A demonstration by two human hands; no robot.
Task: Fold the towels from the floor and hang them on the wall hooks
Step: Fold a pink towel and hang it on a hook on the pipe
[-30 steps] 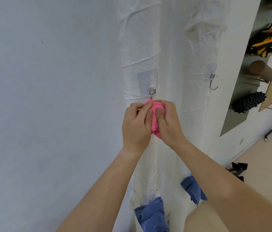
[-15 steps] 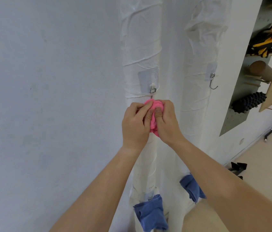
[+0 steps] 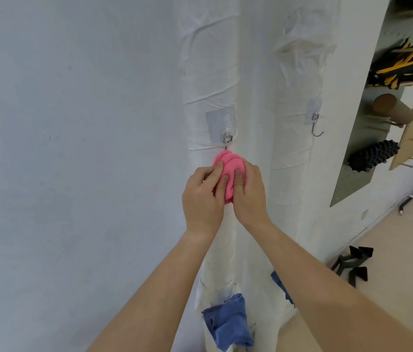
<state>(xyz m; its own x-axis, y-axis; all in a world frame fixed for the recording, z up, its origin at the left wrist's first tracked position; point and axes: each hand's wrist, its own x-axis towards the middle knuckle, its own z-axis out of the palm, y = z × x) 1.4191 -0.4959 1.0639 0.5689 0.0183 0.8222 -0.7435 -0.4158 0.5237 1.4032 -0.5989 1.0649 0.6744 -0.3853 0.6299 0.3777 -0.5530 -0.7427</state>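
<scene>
With fingers (image 3: 217, 171) of left hand (image 3: 204, 194) and right hand (image 3: 250, 191) pinching the folded pink towel (image 3: 228, 161), mid-frame just below the adhesive hook (image 3: 227, 137): hold folds bunched, seat top over hook, release gently.

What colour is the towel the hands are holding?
Bright pink towel, clearest in the head view.

You are facing a pale painted wall (image 3: 73, 148) spreading left of your fingers (image 3: 219, 171), with two white wrapped columns (image 3: 208, 72) rising behind them. Far right of your fingers a grey pegboard (image 3: 352, 184) is holding a cardboard tube (image 3: 390, 109) and a black spiked roller (image 3: 373, 154); below it a beige floor (image 3: 390, 237) is catching soft light.
</scene>
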